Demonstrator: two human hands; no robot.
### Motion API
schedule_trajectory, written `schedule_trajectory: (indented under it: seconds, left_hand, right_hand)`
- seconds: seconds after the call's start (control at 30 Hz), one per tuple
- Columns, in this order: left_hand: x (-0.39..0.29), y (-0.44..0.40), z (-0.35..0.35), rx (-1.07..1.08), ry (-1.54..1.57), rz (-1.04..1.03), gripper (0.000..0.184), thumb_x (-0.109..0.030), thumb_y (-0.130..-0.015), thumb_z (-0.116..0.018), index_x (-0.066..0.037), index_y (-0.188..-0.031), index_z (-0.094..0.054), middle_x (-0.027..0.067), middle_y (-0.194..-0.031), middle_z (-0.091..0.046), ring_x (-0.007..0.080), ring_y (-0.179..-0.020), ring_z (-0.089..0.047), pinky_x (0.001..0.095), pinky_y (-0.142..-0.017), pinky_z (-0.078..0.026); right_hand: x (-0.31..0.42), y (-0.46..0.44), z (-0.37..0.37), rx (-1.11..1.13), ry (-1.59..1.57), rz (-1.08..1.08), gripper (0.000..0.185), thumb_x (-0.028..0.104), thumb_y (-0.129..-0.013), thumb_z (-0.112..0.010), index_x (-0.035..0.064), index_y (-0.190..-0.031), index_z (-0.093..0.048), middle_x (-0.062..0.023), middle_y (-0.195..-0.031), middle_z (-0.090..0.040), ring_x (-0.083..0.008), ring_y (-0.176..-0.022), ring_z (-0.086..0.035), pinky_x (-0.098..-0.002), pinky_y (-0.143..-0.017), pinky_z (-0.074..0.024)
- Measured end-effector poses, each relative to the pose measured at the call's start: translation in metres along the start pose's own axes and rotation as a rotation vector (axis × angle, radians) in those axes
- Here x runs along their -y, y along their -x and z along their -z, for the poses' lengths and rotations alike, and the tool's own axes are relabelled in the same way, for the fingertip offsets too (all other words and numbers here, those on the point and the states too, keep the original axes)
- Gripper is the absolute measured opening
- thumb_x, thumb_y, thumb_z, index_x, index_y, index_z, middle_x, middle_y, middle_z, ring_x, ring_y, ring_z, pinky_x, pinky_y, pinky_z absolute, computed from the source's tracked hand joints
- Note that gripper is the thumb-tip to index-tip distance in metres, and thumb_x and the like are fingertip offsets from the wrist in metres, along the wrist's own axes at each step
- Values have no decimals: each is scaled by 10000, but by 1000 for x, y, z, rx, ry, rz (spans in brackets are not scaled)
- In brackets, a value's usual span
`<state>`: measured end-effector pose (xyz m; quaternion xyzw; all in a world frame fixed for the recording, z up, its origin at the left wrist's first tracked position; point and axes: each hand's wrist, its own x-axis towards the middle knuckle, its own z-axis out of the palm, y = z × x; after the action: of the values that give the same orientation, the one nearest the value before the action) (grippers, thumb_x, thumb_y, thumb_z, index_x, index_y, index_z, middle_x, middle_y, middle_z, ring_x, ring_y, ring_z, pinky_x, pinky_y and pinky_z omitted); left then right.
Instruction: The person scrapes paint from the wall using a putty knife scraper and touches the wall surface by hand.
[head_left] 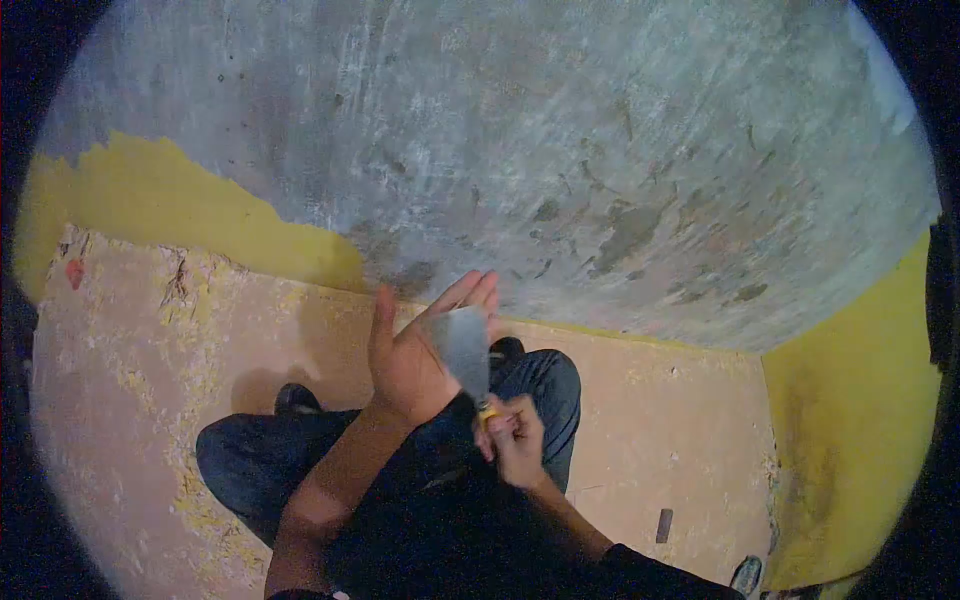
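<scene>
A putty knife with a wide metal blade and a yellowish handle is in my right hand, whose fingers wrap round the handle. The blade points up and lies in front of the palm of my left hand; whether it touches the palm I cannot tell. My left hand is open, palm up, thumb apart from the fingers. Beyond both hands rises the wall, scraped to grey with darker rough patches low down.
Yellow paint remains on the wall's left strip and on the right side wall. Paint flakes lie on the pinkish floor. A small dark block is at the right. My bent legs are below the hands.
</scene>
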<state>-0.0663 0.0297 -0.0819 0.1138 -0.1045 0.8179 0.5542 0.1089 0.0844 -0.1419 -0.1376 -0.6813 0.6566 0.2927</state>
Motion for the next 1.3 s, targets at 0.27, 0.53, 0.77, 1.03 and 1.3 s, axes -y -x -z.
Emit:
schedule_trajectory:
  seconds: [0.27,0.53,0.77,1.03,1.3]
  left_hand:
    - [-5,-9,11,88,-103,-68,1094,-781,-766,-392,23,-1455,-115,211,-1529,-81,288,-1427,-64,387,-1146,-34]
    - [20,-12,14,282,-343,64,1032,-810,-784,-234,-15,-1441,-226,185,-1502,-215,297,-1396,-182,414,-1139,-108]
    - [64,-50,3,402,-209,354,993,-693,-816,-390,-6,-1463,-83,186,-1528,-106,313,-1412,-101,463,-1138,-26]
    - [63,-25,15,234,-74,418,967,-695,-819,-399,-26,-1462,-125,164,-1525,-144,325,-1405,-127,477,-1135,-57]
    - [28,-16,40,132,-28,381,942,-696,-822,-407,-47,-1461,-167,142,-1522,-181,337,-1398,-153,490,-1131,-88]
  right_hand:
    - [-19,13,-18,150,-194,-17,235,234,-968,-496,73,-1126,-430,-77,-727,-540,-79,-512,-440,-225,-441,-358]
    - [12,10,3,-78,20,-121,187,251,-967,-505,97,-1058,-449,5,-786,-523,-48,-616,-441,-211,-495,-370]
    - [46,43,-10,-197,-202,25,285,385,-977,-449,108,-1041,-431,37,-696,-428,-46,-588,-398,-199,-484,-334]
    - [80,74,-25,-446,43,52,283,341,-980,-455,62,-1028,-460,-16,-687,-510,-73,-551,-459,-242,-482,-382]
    - [71,85,-24,-346,32,-36,327,353,-981,-445,48,-1076,-517,-56,-796,-576,-118,-646,-541,-278,-544,-452]
